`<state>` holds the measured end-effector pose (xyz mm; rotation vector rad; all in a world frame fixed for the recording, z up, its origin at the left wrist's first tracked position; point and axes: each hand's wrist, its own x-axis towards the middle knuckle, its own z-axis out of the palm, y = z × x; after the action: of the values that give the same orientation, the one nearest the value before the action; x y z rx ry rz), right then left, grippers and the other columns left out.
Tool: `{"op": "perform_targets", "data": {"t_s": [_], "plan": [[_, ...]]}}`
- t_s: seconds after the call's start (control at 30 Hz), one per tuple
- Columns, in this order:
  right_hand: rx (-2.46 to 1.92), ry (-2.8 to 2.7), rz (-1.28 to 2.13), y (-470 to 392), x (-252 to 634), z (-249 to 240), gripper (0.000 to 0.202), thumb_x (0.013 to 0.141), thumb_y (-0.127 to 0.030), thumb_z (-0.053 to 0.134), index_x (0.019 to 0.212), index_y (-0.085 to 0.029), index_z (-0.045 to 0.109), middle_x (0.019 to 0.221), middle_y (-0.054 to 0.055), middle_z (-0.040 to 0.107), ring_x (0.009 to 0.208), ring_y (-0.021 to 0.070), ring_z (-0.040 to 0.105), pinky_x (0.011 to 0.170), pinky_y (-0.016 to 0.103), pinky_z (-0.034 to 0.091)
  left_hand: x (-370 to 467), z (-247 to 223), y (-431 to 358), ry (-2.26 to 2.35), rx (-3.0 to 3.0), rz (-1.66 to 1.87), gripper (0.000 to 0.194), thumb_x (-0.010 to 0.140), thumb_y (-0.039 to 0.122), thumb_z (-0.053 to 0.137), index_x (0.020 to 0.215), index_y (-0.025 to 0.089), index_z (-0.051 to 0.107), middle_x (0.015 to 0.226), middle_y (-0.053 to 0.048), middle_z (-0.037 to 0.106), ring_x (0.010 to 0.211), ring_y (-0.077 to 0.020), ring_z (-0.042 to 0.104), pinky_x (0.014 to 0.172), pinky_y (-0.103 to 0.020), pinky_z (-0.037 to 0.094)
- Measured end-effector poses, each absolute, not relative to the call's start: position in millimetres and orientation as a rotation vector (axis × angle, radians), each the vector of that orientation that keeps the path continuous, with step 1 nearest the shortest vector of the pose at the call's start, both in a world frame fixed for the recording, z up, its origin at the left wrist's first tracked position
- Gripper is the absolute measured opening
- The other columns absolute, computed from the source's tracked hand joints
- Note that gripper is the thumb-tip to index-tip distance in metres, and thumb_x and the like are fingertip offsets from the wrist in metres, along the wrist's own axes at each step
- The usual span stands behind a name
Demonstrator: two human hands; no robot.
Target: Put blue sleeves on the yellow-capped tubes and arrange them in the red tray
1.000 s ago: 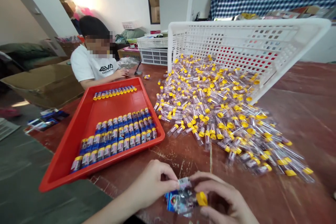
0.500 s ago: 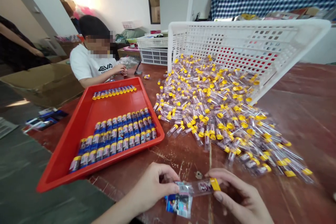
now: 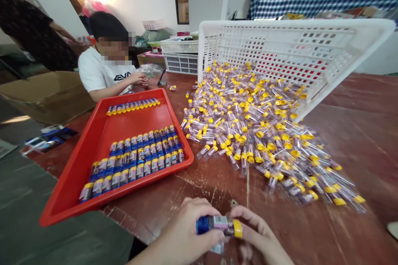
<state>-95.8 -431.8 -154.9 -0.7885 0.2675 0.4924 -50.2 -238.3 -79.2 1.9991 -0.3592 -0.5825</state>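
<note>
Between the left hand [image 3: 188,232] and right hand [image 3: 261,232], over the surface [image 3: 199,184], is a blue-ended tube [image 3: 220,221]. The left thumb and fingers grip its body; the right's bracket the yellow cap [image 3: 238,228], but whether they grip cannot be told. Best, I judge, to steady the tube and work the cap end straight: thin plastic may crease. Left of and beyond the hands sits the red tray [image 3: 133,122], holding 4 rows.
</note>
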Motion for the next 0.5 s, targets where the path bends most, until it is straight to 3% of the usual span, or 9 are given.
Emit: {"op": "perform_targets", "data": {"t_s": [0.07, 0.17, 0.27, 0.37, 0.5], "plan": [[-0.587, 0.306, 0.565, -424, -98, -154, 0.021, 0.072, -0.022, 0.078, 0.086, -0.018, 0.063, 0.074, 0.001, 0.068, 0.059, 0.0134, 0.067, 0.046, 0.017, 0.051, -51, -78, -241, -0.374, 1.967, -0.589, 0.015, 0.072, 0.021, 0.071, 0.087, 0.023, 0.075, 0.088, 0.001, 0.068, 0.091, -0.0184, 0.057, 0.084, -0.029, 0.036], [-0.411, 0.319, 0.65, -414, -101, -154, 0.026, 0.072, -0.021, 0.073, 0.096, -0.017, 0.066, 0.088, 0.003, 0.07, 0.069, 0.0128, 0.068, 0.059, 0.021, 0.054, -53, -77, -245, -0.361, 1.906, -0.626, 0.018, 0.07, 0.019, 0.069, 0.087, 0.022, 0.076, 0.089, -0.001, 0.07, 0.091, -0.0193, 0.06, 0.088, -0.03, 0.037], [-0.316, 0.254, 0.688, -405, -103, -156, 0.027, 0.073, -0.026, 0.073, 0.098, -0.019, 0.067, 0.082, 0.001, 0.07, 0.064, 0.012, 0.064, 0.053, 0.019, 0.05, -56, -80, -247, -0.299, 1.82, -0.665, 0.025, 0.071, 0.019, 0.066, 0.094, 0.023, 0.077, 0.096, -0.002, 0.072, 0.093, -0.0199, 0.062, 0.089, -0.03, 0.042], [-0.272, 0.238, 0.699, -400, -104, -157, 0.025, 0.076, -0.028, 0.071, 0.1, -0.02, 0.066, 0.076, 0.0, 0.066, 0.066, 0.0122, 0.062, 0.056, 0.019, 0.049, -61, -87, -248, -0.175, 1.707, -0.786, 0.028, 0.077, 0.03, 0.063, 0.1, 0.02, 0.075, 0.09, -0.005, 0.072, 0.082, -0.0198, 0.065, 0.079, -0.03, 0.048], [-0.279, 0.265, 0.698, -399, -104, -157, 0.023, 0.077, -0.027, 0.07, 0.098, -0.02, 0.064, 0.087, 0.002, 0.067, 0.071, 0.0124, 0.062, 0.054, 0.018, 0.047, -64, -92, -246, -0.094, 1.667, -0.845, 0.033, 0.077, 0.036, 0.064, 0.103, 0.017, 0.073, 0.085, -0.006, 0.07, 0.081, -0.0201, 0.065, 0.081, -0.031, 0.05]]}}
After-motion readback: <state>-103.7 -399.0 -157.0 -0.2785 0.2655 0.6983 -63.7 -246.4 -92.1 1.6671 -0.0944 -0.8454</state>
